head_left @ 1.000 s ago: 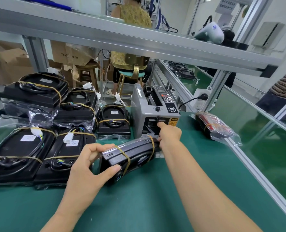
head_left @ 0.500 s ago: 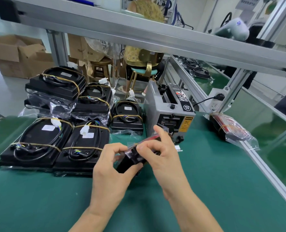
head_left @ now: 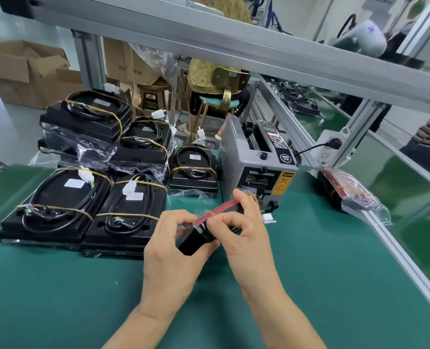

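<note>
thing: lamp [head_left: 196, 241], black body with a red strip on the top edge, in a thin clear bag, a yellow rubber band [head_left: 210, 212] across it
where: held up off the green counter [head_left: 309, 273], mid view, just at 6 o'clock of the grey tape machine [head_left: 256, 167]
left hand [head_left: 168, 250]: fingers [head_left: 183, 219] curled over the near end of the lamp, thumb under it, carrying the load
right hand [head_left: 246, 230]: thumb and forefinger pinch narrow at the top edge by the band; whether that is the bag flap or a bit of tape, too blurred to tell
weight: likely light to middling, since one hand seems to hold it up
stiffness: hard plastic shell, won't flex; the bag over it is soft and slack
slip: the film probably slides on the shell, so grip through it firmly
fragile: the red strip could scratch or crack; the band may snap off if pulled
best hold: around the black body at the short ends, thumb opposite fingers; not by the bag, not by the band
around: stacked lamps [head_left: 88, 205] with coiled cords at 9 to 10 o'clock; one bagged lamp [head_left: 347, 195] at 2 o'clock, well apart
</note>
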Demonstrator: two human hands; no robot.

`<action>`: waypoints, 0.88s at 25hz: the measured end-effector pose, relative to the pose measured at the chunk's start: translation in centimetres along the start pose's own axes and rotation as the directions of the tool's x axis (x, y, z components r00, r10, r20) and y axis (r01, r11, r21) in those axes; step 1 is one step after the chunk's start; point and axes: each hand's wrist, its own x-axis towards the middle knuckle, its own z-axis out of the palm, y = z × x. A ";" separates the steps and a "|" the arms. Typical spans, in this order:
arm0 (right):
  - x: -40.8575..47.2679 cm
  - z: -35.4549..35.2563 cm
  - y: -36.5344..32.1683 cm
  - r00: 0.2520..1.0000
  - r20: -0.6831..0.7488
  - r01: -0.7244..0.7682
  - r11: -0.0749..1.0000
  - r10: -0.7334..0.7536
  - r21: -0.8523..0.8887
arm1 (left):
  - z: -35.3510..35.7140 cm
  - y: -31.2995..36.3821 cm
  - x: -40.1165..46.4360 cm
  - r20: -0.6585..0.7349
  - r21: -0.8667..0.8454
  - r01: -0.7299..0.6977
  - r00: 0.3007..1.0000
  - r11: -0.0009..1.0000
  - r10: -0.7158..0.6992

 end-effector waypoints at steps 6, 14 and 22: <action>-0.1 0.3 0.4 0.999 -0.038 0.022 1.000 -0.022 0.003 | 0.0 0.2 0.0 0.004 0.016 -0.018 1.000 1.000 0.018; 0.1 0.8 1.0 0.988 -0.125 0.091 0.996 -0.092 -0.013 | -0.1 0.5 0.0 -0.008 0.024 0.005 1.000 1.000 -0.004; 0.0 1.1 1.3 0.979 -0.136 0.135 0.981 -0.154 -0.139 | -0.2 0.1 0.2 0.016 0.040 -0.015 1.000 0.999 0.015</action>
